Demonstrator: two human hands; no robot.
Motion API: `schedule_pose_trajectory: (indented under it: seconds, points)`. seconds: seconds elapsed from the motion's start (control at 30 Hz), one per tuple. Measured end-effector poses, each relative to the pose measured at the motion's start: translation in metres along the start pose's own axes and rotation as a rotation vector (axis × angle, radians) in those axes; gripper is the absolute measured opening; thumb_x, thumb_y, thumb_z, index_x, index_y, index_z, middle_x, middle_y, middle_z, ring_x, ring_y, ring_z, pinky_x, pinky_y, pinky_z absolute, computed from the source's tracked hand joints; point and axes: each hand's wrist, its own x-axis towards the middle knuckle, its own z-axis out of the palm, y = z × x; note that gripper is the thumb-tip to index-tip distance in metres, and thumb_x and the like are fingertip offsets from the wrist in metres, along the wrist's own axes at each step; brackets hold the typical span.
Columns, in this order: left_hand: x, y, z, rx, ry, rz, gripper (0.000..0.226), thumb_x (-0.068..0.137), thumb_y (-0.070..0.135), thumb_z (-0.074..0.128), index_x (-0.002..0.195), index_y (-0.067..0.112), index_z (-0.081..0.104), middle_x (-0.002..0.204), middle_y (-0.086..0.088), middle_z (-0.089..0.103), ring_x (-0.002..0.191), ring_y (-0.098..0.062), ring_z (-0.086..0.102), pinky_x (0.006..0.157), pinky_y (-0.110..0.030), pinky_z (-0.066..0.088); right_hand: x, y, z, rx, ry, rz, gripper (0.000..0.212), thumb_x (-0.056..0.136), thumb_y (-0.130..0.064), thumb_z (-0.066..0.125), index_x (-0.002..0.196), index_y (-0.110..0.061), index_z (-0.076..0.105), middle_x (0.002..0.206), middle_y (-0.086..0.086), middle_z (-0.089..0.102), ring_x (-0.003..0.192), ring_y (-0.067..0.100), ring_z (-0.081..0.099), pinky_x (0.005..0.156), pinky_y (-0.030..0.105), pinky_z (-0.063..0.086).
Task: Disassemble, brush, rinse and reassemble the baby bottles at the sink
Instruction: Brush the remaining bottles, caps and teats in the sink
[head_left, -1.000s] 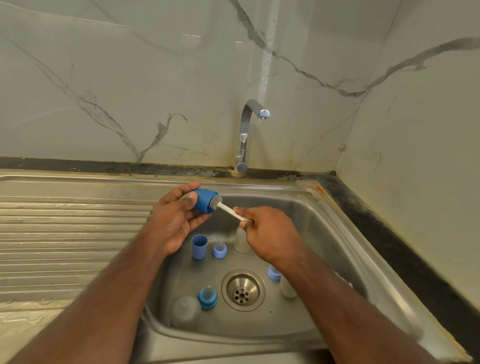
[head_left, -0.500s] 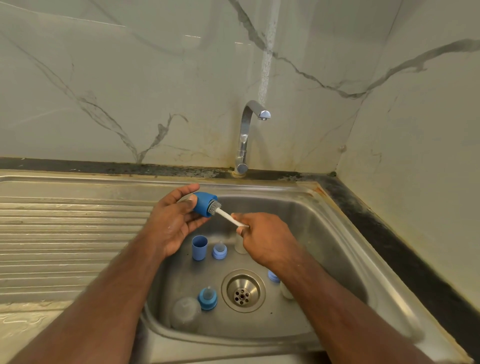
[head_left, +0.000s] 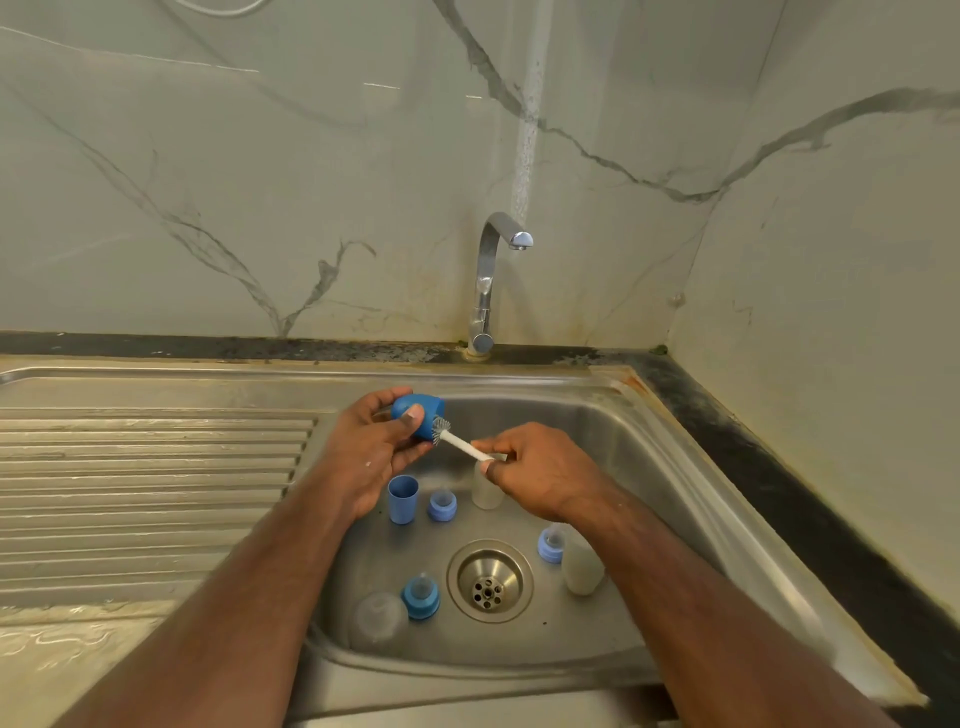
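Over the back left of the sink basin (head_left: 670, 467), my left hand (head_left: 371, 449) grips a blue bottle cap (head_left: 415, 418) with its opening turned right. My right hand (head_left: 540, 475) pinches the white handle of a small brush (head_left: 465, 446); its grey bristles sit at the cap's mouth. On the basin floor stand another blue cap (head_left: 402, 499), a blue collar with a nipple (head_left: 442, 505), a second one (head_left: 421, 596) and a third (head_left: 550, 543). Cloudy bottles stand at the back (head_left: 485, 491), the right (head_left: 582, 571) and the front left (head_left: 379, 616).
The chrome tap (head_left: 491, 280) rises behind the basin with no water running. A drain strainer (head_left: 489, 581) sits mid-basin. A ribbed steel draining board (head_left: 150, 483) stretches left. Marble walls close in behind and to the right.
Both hands have shifted a little within the frame while the brush stays at the cap's mouth. The camera view has moved slightly, baring more of the right-hand bottle and collar.
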Motion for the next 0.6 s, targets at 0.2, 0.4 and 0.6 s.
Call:
schedule_pose_trajectory:
  seconds: [0.2,0.4,0.6]
  points:
    - [0.001,0.000,-0.002,-0.053,0.001,-0.014,0.034,0.098,0.010,0.063,0.131,0.012,0.061,0.127,-0.017,0.066,0.107,-0.028,0.072,0.080,-0.035,0.063,-0.003,0.002,0.001,0.115,0.097,0.028,0.035,0.097,-0.026,0.061,0.131,-0.035,0.064,0.107,-0.013,0.071,0.088,0.004,0.060,0.085,0.025,0.050]
    - [0.003,0.005,-0.005,-0.110,-0.019,-0.022,0.032,0.100,0.009,0.060,0.131,0.013,0.063,0.123,-0.017,0.069,0.105,-0.027,0.073,0.083,-0.039,0.062,-0.005,-0.002,0.002,0.090,0.053,-0.046,0.038,0.098,-0.026,0.060,0.135,-0.035,0.061,0.073,-0.021,0.057,0.063,0.001,0.052,0.064,0.018,0.041]
    - [0.003,0.005,-0.009,-0.138,-0.025,-0.024,0.035,0.096,0.005,0.063,0.129,0.017,0.065,0.127,-0.016,0.066,0.108,-0.030,0.072,0.086,-0.042,0.062,-0.002,-0.001,0.007,0.033,0.160,-0.021,0.038,0.099,-0.028,0.058,0.136,-0.036,0.059,0.123,-0.013,0.068,0.100,0.005,0.062,0.092,0.024,0.049]
